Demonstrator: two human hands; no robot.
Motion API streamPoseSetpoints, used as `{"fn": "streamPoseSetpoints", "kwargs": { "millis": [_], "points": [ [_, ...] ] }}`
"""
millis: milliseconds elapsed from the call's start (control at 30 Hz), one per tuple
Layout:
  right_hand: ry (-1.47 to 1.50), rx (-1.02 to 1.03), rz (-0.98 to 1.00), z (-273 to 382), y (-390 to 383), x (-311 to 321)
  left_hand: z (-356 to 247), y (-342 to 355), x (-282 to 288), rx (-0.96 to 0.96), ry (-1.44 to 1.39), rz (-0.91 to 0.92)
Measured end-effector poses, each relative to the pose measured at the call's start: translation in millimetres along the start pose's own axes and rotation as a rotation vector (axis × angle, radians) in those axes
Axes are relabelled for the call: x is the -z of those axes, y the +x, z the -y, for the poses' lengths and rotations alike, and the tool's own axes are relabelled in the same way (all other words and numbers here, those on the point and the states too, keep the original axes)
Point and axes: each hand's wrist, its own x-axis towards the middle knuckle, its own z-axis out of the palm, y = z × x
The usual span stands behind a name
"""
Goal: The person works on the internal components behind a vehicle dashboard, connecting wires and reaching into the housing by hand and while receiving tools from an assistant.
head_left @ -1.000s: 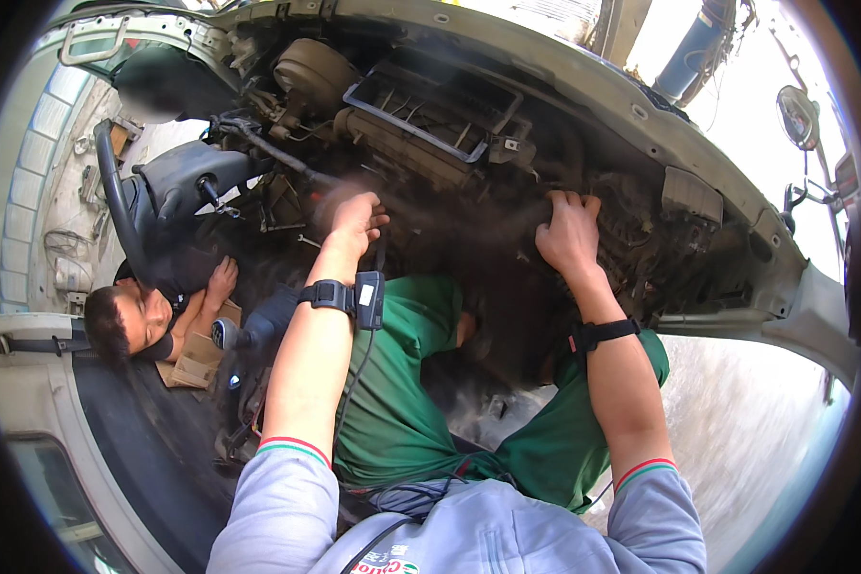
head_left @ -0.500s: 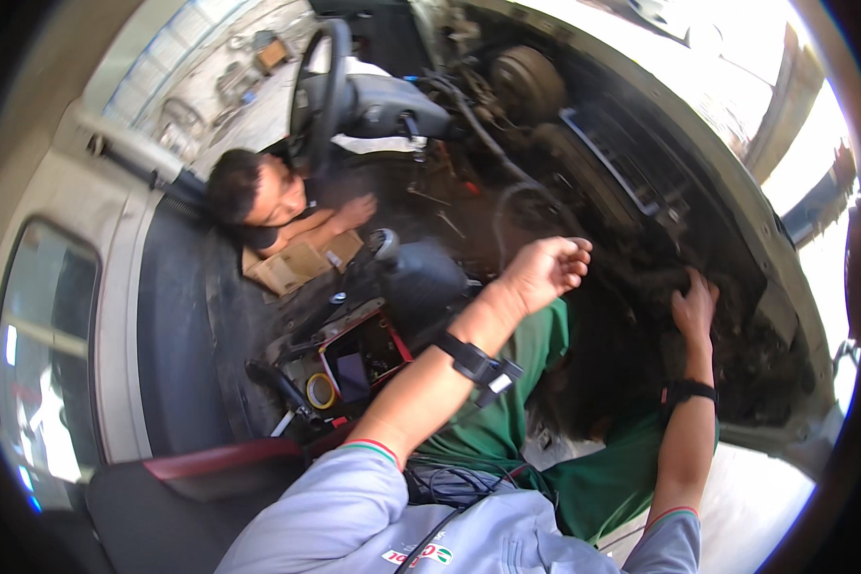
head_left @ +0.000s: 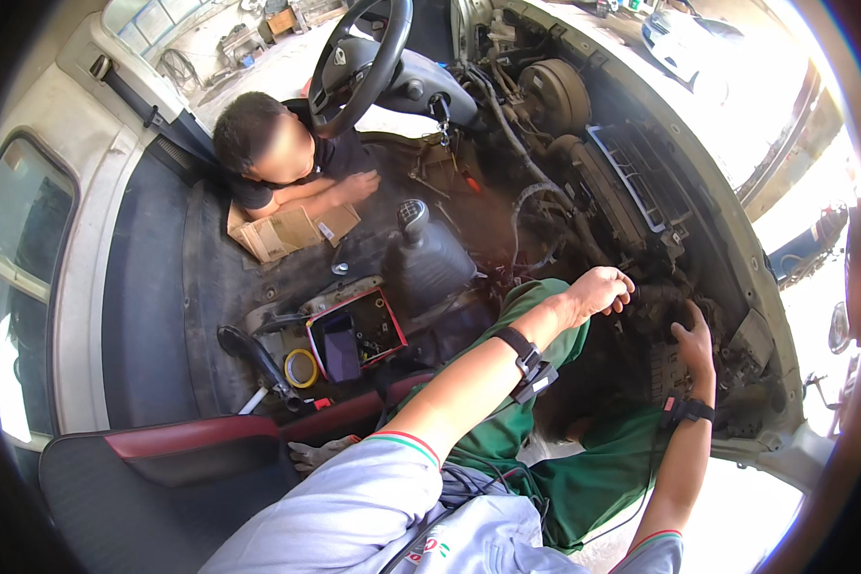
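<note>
My left hand [head_left: 601, 291] hangs over my green-trousered knee with its fingers curled in and the thumb pressed near them. Anything they hold is too small or hidden to make out. To its right, my right hand [head_left: 695, 340] reaches into the stripped dashboard [head_left: 631, 191], thumb and forefinger apart at a dark, dusty part [head_left: 665, 292]. The other fingers of that hand are partly hidden, and I see nothing held in it. Wiring [head_left: 536, 191] and bare fittings lie around both hands. Each wrist wears a black strap.
A co-worker [head_left: 297, 163] leans in at the left, arms on a flattened cardboard box [head_left: 277, 234]. Nearby stand the steering wheel [head_left: 400, 57], gear lever [head_left: 412, 218] and handbrake [head_left: 253, 359]. A red-edged tray [head_left: 399, 330] holds a dark phone-like slab; yellow tape [head_left: 300, 367] lies beside it.
My view has shifted. My left hand has moved right and closer to my right hand, its fingers still curled. My right hand stays at the dashboard's lower part.
</note>
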Motion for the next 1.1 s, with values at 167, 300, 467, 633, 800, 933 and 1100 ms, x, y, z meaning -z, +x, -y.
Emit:
{"fn": "streamPoseSetpoints", "kwargs": {
  "millis": [167,300,467,633,800,933,1100],
  "points": [
    [0.387,-0.304,0.138,18,-31,25,14,13,-1,0.056,0.009,0.028],
    [0.579,-0.389,0.079,19,-54,14,21,18,3,0.057,-0.033,0.034],
    [0.397,-0.487,0.318,17,-53,-9,20,23,12,0.058,-0.086,0.016],
    [0.403,-0.550,0.329,20,-48,-9,20,24,20,0.068,-0.118,-0.014],
    [0.432,-0.587,0.283,20,-50,-8,21,23,22,0.052,-0.146,-0.001],
    [0.403,-0.563,0.301,18,-49,-6,20,22,22,0.056,-0.148,-0.004],
    [0.402,-0.563,0.289,18,-53,-3,18,19,24,0.032,-0.163,-0.010]
  ]
}}
